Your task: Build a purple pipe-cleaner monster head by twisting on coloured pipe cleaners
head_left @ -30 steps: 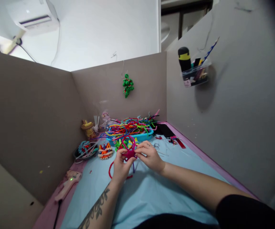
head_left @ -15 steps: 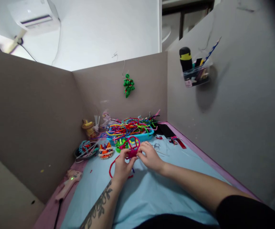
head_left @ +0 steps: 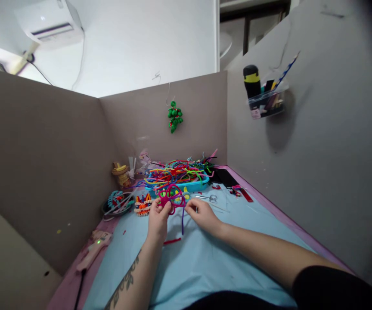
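Hands apart from each other, just either side of the work: gripping a magenta looped piece [head_left: 164,199] between thumb and fingers of the left hand [head_left: 156,220], at low centre above the light-blue cloth [head_left: 205,267]; bringing thumb and fingertips of the right hand [head_left: 204,217] close to its three o'clock edge, beside a hanging purple stem [head_left: 183,221]. Cannot tell whether pinching loop, stem or nothing there.

Taking all directions from the magenta looped piece: looking to twelve, finding a blue tub [head_left: 194,187], heaped above its rim with multicoloured pipe cleaners [head_left: 176,173], many poking out over the sides. Looking to nine, passing an orange-and-cream piece [head_left: 143,206] on the cloth, then meeting a dark bowl [head_left: 124,212], holding a light-blue and red curled piece [head_left: 116,198], with pale strips [head_left: 116,210] lying across. At ten, seeing a brown cup [head_left: 121,175] with a yellow top, contents too small to read. At two, up on the partition, seeing a clear box [head_left: 268,112], holding a black-and-yellow object [head_left: 252,80], a blue-patterned stick [head_left: 286,71] leaning outward, and smaller items crowding between. Toward three, seeing scissors [head_left: 213,198] lying on the cloth; at six, a red fuzzy length [head_left: 172,240].
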Motion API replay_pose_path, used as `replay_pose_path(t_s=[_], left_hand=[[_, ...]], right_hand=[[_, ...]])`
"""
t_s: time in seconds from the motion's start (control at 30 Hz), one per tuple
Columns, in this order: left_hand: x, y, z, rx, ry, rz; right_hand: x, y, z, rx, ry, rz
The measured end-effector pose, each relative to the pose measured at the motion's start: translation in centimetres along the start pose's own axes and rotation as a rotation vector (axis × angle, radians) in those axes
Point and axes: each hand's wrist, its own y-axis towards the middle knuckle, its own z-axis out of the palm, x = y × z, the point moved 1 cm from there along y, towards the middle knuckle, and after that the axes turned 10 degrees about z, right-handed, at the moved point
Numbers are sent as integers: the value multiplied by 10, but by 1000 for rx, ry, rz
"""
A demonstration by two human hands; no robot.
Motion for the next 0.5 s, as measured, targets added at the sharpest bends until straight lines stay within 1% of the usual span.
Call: replay_pose_path(t_s=[0.07,0.13,0.23,0.33,0.4,0.5], left_hand=[[0,-2,0,15,16,13],[1,-3,1,50,50,20],[3,-6,3,127,82,3],[5,-8,3,185,69,-12],[6,-8,3,202,66,-2],[5,-8,3,170,114,47]], right_hand=[[-2,2,0,-64,30,-4],[-3,5,-1,-83,56,-15],[-7,7,-2,-12,43,4],[-7,6,-1,43,-22,21],[-4,5,-2,39,-75,-27],[3,1,-6,-40,-174,-159]])
